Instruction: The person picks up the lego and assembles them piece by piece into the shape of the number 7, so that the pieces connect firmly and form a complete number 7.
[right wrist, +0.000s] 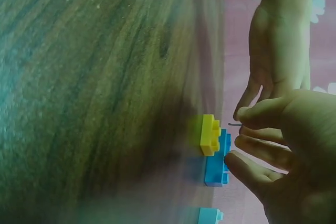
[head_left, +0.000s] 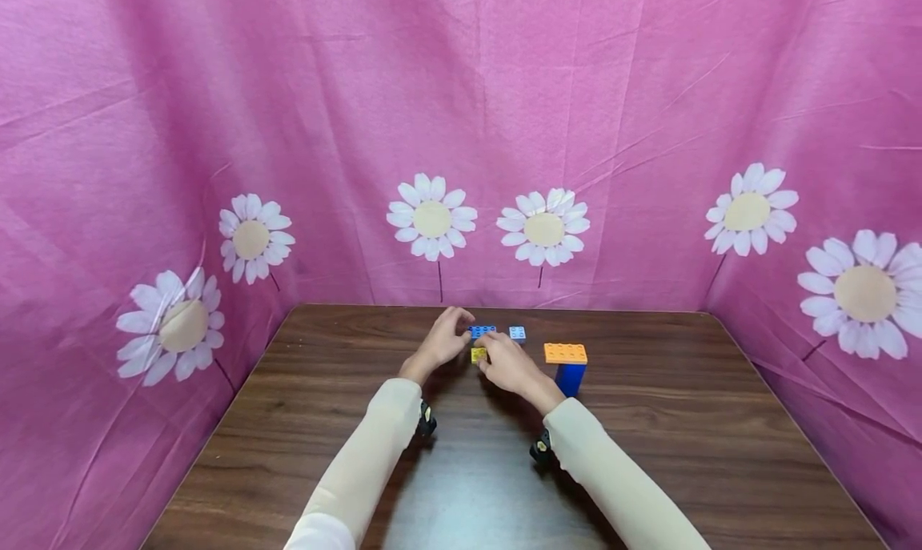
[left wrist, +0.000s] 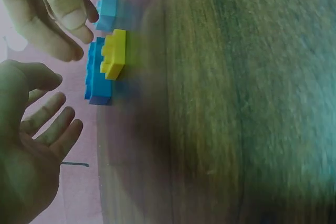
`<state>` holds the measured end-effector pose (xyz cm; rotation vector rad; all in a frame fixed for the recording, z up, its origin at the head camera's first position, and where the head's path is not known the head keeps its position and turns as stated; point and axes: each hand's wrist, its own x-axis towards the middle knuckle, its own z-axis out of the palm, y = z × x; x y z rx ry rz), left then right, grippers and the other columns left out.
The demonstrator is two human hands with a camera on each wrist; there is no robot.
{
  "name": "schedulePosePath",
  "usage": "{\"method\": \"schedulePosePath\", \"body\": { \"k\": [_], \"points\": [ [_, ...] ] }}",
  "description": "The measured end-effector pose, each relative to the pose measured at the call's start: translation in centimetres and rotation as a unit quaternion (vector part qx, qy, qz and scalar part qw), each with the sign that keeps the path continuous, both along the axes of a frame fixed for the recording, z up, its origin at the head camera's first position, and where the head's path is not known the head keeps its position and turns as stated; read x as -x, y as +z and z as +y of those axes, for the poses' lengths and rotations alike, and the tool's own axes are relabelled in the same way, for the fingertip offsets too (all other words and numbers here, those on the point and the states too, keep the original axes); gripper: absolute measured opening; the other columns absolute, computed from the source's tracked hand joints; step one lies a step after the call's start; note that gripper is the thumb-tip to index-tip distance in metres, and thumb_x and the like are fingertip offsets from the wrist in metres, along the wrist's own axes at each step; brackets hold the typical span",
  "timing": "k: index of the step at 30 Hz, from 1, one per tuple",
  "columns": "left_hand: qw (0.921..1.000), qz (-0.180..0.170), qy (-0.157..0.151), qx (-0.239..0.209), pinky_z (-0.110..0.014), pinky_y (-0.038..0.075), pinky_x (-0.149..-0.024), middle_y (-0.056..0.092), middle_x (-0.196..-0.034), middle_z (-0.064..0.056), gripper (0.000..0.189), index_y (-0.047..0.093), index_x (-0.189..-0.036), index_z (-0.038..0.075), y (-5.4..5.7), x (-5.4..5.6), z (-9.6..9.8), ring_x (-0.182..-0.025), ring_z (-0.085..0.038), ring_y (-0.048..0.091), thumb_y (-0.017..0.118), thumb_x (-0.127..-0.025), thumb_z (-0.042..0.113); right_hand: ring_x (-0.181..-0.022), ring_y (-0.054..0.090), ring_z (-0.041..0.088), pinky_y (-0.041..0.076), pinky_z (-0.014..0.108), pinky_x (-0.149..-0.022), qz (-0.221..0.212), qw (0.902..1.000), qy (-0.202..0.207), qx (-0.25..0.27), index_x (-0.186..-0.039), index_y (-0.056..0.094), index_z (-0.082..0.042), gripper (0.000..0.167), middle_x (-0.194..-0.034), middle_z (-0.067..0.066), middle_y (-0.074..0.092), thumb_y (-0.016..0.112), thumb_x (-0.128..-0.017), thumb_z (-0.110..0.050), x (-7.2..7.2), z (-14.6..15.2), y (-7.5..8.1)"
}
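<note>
A yellow brick [head_left: 479,355] stands on the table just in front of a longer blue brick [head_left: 483,331]. My left hand [head_left: 441,345] hovers to the left of both, its fingers spread and loosely bent, nothing in its grasp. From the right, my right hand [head_left: 507,363] reaches over the yellow brick and partly covers it in the head view. In the left wrist view, a gap separates the fingers of my right hand [left wrist: 50,14] from the yellow brick [left wrist: 116,55]. Against the blue brick [right wrist: 216,166], one right fingertip overlaps in the right wrist view; I cannot tell if they touch.
A small light blue brick [head_left: 517,333] lies beyond my right hand. To the right stands an upright dark blue block [head_left: 571,379] topped by an orange brick [head_left: 565,353] that overhangs to the left. Pink cloth [head_left: 490,134] with daisies hangs behind the wooden table [head_left: 677,422].
</note>
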<state>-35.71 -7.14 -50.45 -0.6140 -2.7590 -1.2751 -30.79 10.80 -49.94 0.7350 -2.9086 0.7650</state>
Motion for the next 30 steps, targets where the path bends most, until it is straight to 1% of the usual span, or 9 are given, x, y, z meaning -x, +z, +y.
{"method": "schedulePosePath", "body": {
  "k": [8,15,18,19,20,23,25,26,30],
  "points": [
    [0.9992,-0.016,-0.022,0.031,-0.051,0.046,-0.118,0.058,-0.146,-0.019,0.038,0.060,-0.140,-0.002,-0.7,0.6,0.6,-0.138,-0.036,0.056,0.063,-0.101,-0.002,-0.138,0.059,0.041,0.048,0.054,-0.116,0.004,0.9988,0.020,-0.045,-0.134,0.069,0.002,0.038,-0.146,0.021,0.064,0.075,-0.099,-0.011,0.4,0.0,-0.6],
    [0.9976,-0.028,-0.016,0.062,-0.049,0.047,-0.117,0.062,-0.144,-0.019,0.036,0.064,-0.137,-0.001,-1.6,0.6,0.6,-0.138,-0.036,0.058,0.069,-0.101,0.002,-0.114,0.069,0.036,0.057,0.051,-0.102,0.015,0.9983,0.040,-0.039,-0.102,0.079,-0.002,0.008,-0.120,0.014,0.075,0.076,-0.095,-0.004,0.3,0.1,-1.0],
    [0.9983,-0.016,-0.004,0.057,-0.049,0.051,-0.111,0.066,-0.135,-0.019,0.031,0.067,-0.129,-0.001,-1.8,0.4,0.5,-0.128,-0.034,0.062,0.073,-0.099,0.004,-0.108,0.068,0.035,0.058,0.050,-0.097,0.014,0.9987,0.037,-0.032,-0.099,0.079,-0.002,0.006,-0.112,0.012,0.075,0.079,-0.093,-0.004,0.2,0.1,-1.0],
    [0.9986,-0.002,-0.007,0.052,-0.045,0.053,-0.107,0.067,-0.132,-0.016,0.029,0.068,-0.126,0.002,-2.4,0.7,0.2,-0.123,-0.030,0.064,0.075,-0.099,0.009,-0.107,0.068,0.035,0.058,0.050,-0.097,0.013,0.9988,0.037,-0.031,-0.098,0.079,-0.002,0.007,-0.111,0.012,0.075,0.080,-0.092,-0.005,0.1,0.1,-1.1],
    [0.9987,0.002,-0.002,0.051,-0.045,0.054,-0.104,0.068,-0.129,-0.015,0.027,0.068,-0.124,0.002,-2.4,0.5,0.2,-0.119,-0.029,0.065,0.076,-0.099,0.009,-0.105,0.068,0.034,0.058,0.049,-0.096,0.012,0.9987,0.038,-0.030,-0.097,0.080,-0.002,0.006,-0.110,0.012,0.075,0.081,-0.092,-0.005,0.1,0.0,-1.1],
    [0.9984,0.005,0.005,0.055,-0.043,0.055,-0.099,0.069,-0.124,-0.014,0.025,0.068,-0.120,0.003,-2.6,0.4,0.2,-0.112,-0.027,0.065,0.077,-0.098,0.009,-0.100,0.067,0.031,0.058,0.048,-0.091,0.016,0.9983,0.045,-0.033,-0.090,0.079,-0.004,0.004,-0.106,0.010,0.074,0.082,-0.090,-0.005,0.0,-0.1,-1.3],
    [0.9983,0.003,0.005,0.057,-0.043,0.055,-0.099,0.069,-0.125,-0.014,0.026,0.067,-0.121,0.003,-2.6,0.2,0.2,-0.112,-0.028,0.065,0.076,-0.098,0.008,-0.096,0.066,0.029,0.058,0.047,-0.088,0.019,0.9980,0.050,-0.035,-0.086,0.078,-0.006,0.007,-0.103,0.009,0.073,0.083,-0.089,-0.005,0.0,-0.1,-1.3],
    [0.9979,-0.007,0.010,0.063,-0.047,0.055,-0.101,0.069,-0.126,-0.017,0.027,0.067,-0.122,0.000,-2.1,-0.2,0.5,-0.115,-0.031,0.065,0.075,-0.096,0.004,-0.094,0.065,0.028,0.057,0.047,-0.087,0.023,0.9977,0.051,-0.038,-0.084,0.077,-0.007,0.008,-0.102,0.008,0.073,0.084,-0.088,-0.005,0.0,-0.1,-1.3],
    [0.9969,0.008,-0.004,0.078,-0.049,0.053,-0.106,0.069,-0.129,-0.020,0.033,0.068,-0.125,-0.002,-2.1,0.0,0.8,-0.122,-0.035,0.064,0.077,-0.094,0.006,-0.091,0.064,0.027,0.057,0.045,-0.086,0.029,0.9979,0.045,-0.037,-0.079,0.076,-0.009,0.013,-0.098,0.007,0.072,0.085,-0.088,-0.006,-0.1,0.0,-1.0]
  ]
}}
